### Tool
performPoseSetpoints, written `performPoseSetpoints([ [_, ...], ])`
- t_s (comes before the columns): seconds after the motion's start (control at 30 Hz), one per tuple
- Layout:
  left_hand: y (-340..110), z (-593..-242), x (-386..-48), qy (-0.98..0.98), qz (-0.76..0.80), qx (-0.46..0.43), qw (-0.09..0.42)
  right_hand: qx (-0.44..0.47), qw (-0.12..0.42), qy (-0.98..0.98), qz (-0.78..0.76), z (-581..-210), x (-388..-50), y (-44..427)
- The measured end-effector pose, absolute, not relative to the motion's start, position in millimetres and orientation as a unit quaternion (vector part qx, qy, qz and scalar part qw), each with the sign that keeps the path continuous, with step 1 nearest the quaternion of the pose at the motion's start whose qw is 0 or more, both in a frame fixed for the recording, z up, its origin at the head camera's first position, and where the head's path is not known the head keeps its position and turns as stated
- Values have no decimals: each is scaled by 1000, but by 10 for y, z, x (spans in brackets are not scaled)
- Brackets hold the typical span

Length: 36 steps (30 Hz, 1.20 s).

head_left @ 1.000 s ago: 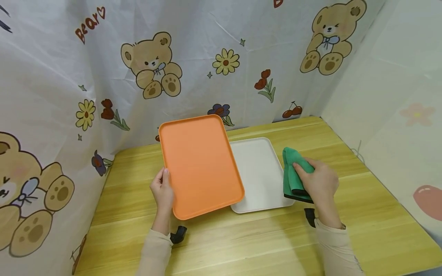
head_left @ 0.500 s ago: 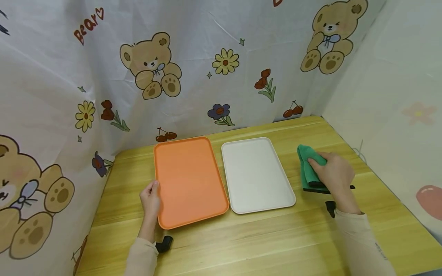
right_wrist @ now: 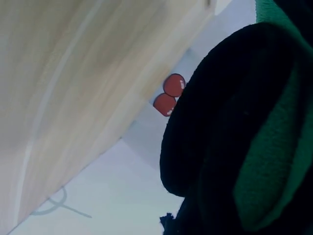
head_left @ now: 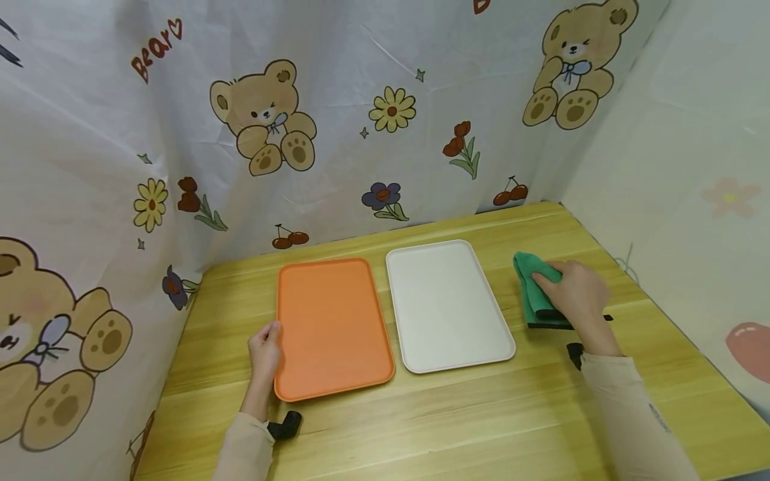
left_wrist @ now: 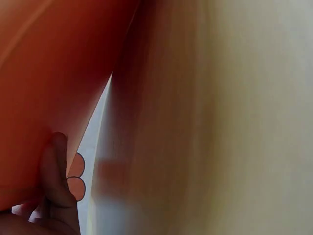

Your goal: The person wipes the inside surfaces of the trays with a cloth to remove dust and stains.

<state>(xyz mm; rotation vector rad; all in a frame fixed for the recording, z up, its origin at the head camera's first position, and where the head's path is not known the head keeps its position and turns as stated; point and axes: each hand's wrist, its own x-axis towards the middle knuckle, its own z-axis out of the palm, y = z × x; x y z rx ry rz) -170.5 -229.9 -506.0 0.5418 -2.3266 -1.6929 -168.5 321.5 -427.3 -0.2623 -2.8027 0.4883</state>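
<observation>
My left hand (head_left: pixel 265 351) holds the orange tray (head_left: pixel 333 327) by its left edge, thumb on top. Seen in the left wrist view, the fingers (left_wrist: pixel 55 171) lie against the tray's underside, and a gap shows between that underside and the wooden surface. Just right of it, the white tray (head_left: pixel 450 307) lies flat on the table. My right hand (head_left: pixel 577 294) grips a folded green cloth (head_left: pixel 535 287) with black edging, right of the white tray. The cloth's dark edge and green folds fill the right side of the right wrist view.
The wooden table (head_left: pixel 421 427) meets a white curtain (head_left: pixel 343 80) printed with bears and flowers at the back. A pale wall (head_left: pixel 680 220) stands along the right side, with a thin cord (head_left: pixel 628 267) at the table's edge.
The orange tray has come down and left, off the white tray it partly covered, with my left hand still holding its edge. My right hand has moved right with the green cloth.
</observation>
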Motion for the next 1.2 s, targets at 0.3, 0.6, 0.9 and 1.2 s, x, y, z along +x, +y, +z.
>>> performPoseSetpoints([
  [0.3, -2338, -5041, -1674, -770, -614, 167, 48, -80, 105, -977, 170, -4464, -1886, 3247],
  [0.6, -2371, -4958, -1572, -785, -600, 151, -18, -60, 143, -976, 154, -4703, -1975, 3244],
  [0.9, -2347, -4941, -1531, -796, -588, 127, -66, -33, 110, -984, 136, -4758, -2029, 3191],
  [1.2, -2292, -4904, -1574, -812, -569, 120, -56, -42, 96, -982, 160, -4690, -1944, 3138],
])
